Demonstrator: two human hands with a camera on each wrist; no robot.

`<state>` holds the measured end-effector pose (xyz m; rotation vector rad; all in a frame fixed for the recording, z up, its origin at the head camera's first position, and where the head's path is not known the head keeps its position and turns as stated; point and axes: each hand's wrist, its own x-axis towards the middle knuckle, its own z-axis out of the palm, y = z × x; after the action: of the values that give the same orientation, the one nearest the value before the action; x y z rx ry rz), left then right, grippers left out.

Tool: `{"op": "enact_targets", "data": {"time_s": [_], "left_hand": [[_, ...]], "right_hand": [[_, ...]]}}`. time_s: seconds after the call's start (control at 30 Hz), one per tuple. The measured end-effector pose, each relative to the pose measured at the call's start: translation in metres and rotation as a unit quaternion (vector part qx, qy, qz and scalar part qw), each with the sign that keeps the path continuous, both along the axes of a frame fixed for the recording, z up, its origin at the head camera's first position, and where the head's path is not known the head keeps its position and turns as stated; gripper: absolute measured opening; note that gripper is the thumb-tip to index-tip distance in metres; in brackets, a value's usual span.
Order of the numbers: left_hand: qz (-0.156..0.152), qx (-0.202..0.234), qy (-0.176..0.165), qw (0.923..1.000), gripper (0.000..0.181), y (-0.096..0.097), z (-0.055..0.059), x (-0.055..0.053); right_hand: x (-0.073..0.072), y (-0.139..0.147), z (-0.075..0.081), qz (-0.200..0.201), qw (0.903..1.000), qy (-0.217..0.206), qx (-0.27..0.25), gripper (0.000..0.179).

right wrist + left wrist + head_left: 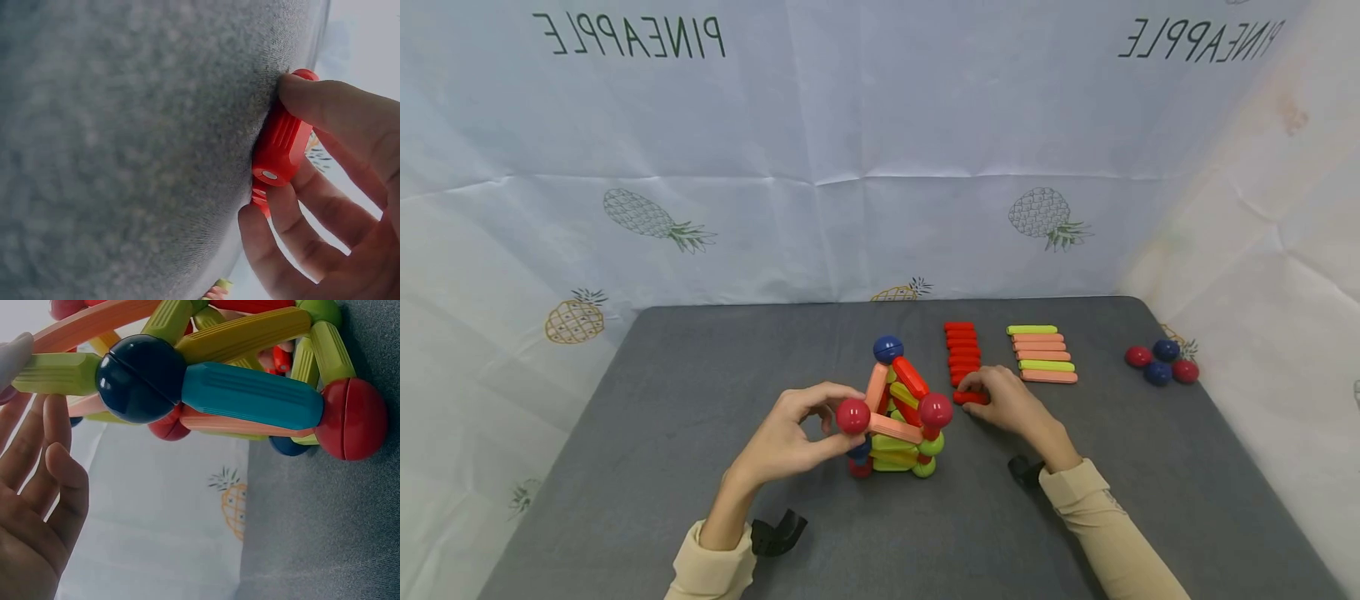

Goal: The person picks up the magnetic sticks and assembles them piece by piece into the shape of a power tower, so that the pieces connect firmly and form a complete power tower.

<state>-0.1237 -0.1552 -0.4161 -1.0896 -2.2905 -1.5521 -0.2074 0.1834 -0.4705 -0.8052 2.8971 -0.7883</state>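
Note:
A tower of magnetic rods and balls stands on the table, with a blue ball and red balls at its upper corners. My left hand holds the tower at its near left upper corner, thumb and fingers on either side of a red ball. In the left wrist view, a lime rod runs from the fingers to a dark blue ball, with a teal rod beyond it. My right hand pinches a red magnetic rod close to the tabletop.
More red rods lie in a column beyond the right hand. To their right is a stack of lime and salmon rods. Red and blue balls sit near the table's right edge. A pineapple-print cloth hangs behind the grey table.

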Motion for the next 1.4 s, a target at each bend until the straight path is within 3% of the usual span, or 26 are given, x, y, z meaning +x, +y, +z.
{"op": "enact_targets", "data": {"time_s": [0.17, 0.3, 0.4, 0.53, 0.63, 0.8, 0.97, 1.17, 1.4], "left_hand": [[0.014, 0.005, 0.016, 0.9998, 0.048, 0.001, 0.001, 0.002], [0.023, 0.011, 0.022, 0.9994, 0.049, 0.001, 0.001, 0.002], [0.024, 0.010, 0.019, 0.9995, 0.048, 0.001, 0.001, 0.001], [0.024, 0.006, 0.008, 0.9996, 0.048, 0.000, 0.001, 0.001], [0.026, -0.005, -0.001, 0.9997, 0.049, 0.000, 0.000, 0.001], [0.043, -0.082, -0.032, 0.9952, 0.060, 0.000, -0.005, -0.001], [0.026, -0.163, -0.078, 0.9832, 0.067, 0.000, -0.013, -0.002], [0.012, -0.184, -0.104, 0.9774, 0.051, -0.002, -0.014, -0.004], [0.020, -0.188, -0.090, 0.9778, 0.040, -0.002, -0.015, -0.008]], "right_hand": [[0.006, 0.004, 0.017, -0.007, 0.9986, 0.005, -0.053, 0.020], [0.020, 0.001, 0.055, -0.035, 0.9890, 0.045, -0.137, 0.024], [0.035, -0.009, 0.089, -0.040, 0.9724, 0.098, -0.208, 0.025], [0.056, -0.028, 0.124, 0.026, 0.9473, 0.142, -0.286, 0.030], [0.071, -0.046, 0.140, 0.093, 0.9388, 0.143, -0.299, 0.032], [0.084, -0.074, 0.144, 0.154, 0.9405, 0.158, -0.259, 0.027], [0.086, -0.086, 0.134, 0.161, 0.9485, 0.174, -0.210, 0.023], [0.087, -0.089, 0.130, 0.150, 0.9544, 0.194, -0.170, 0.021], [0.086, -0.088, 0.128, 0.128, 0.9609, 0.208, -0.131, 0.021]]}}
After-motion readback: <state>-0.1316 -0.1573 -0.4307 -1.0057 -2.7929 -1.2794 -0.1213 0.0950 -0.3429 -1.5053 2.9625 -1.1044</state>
